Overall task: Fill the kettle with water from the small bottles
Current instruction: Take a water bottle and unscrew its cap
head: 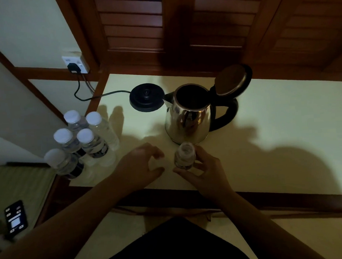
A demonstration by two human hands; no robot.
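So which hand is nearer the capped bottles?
Left. The left hand is just right of the capped bottles; the right hand, holding an open bottle, is farther right.

The left hand [142,164], low in the middle of the frame, is smeared by motion at its fingertips, so whether they pinch anything cannot be told. The open bottle [184,156] just right of it is blurred too, its label unreadable and its lower part hidden behind the right hand [201,170]. The kettle [189,116] shows only blackness inside, so no water level can be read. At the left, the capped bottles [81,140] overlap and hide one another's bodies. The phone [15,218] at lower left shows a screen too small to read.
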